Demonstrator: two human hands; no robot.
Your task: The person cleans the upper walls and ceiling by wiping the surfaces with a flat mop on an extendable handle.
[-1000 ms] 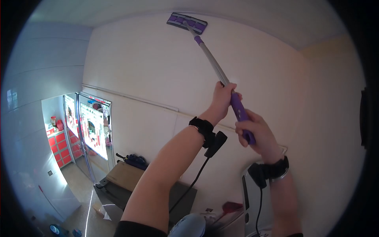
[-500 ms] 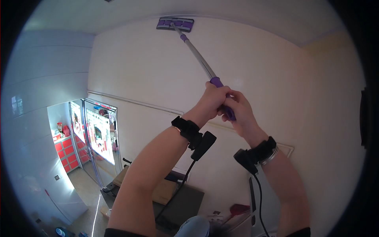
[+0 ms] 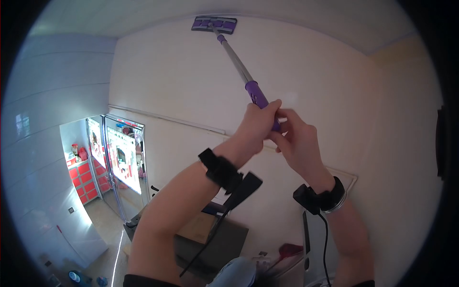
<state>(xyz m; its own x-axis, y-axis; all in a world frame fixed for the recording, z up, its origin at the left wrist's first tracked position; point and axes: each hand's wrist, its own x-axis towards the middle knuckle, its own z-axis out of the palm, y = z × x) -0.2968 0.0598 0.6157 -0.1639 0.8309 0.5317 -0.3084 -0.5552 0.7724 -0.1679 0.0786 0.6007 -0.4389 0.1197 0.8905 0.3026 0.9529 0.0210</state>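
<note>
A flat mop head (image 3: 214,25), purple and grey, lies against the top of the pale wall just under the ceiling. Its silver pole (image 3: 235,60) slants down to the right into a purple handle (image 3: 257,94). My left hand (image 3: 258,125) is wrapped round the lower part of this handle. Close beside it, my right hand (image 3: 297,138) has its bent fingers and thumb at the handle's bottom end. Both wrists carry black straps with a small black device and a cable.
At the left, a mirrored door (image 3: 122,158) stands by red drawers (image 3: 82,181). A thin pipe (image 3: 167,118) runs along the wall. Below are a dark table (image 3: 229,241) with a cardboard piece (image 3: 197,227), and a dark red object (image 3: 289,250).
Both hands have shifted on the handle, showing more purple above my left hand. My right hand sits a little further right, its grip looser. The mop head appears slightly higher.
</note>
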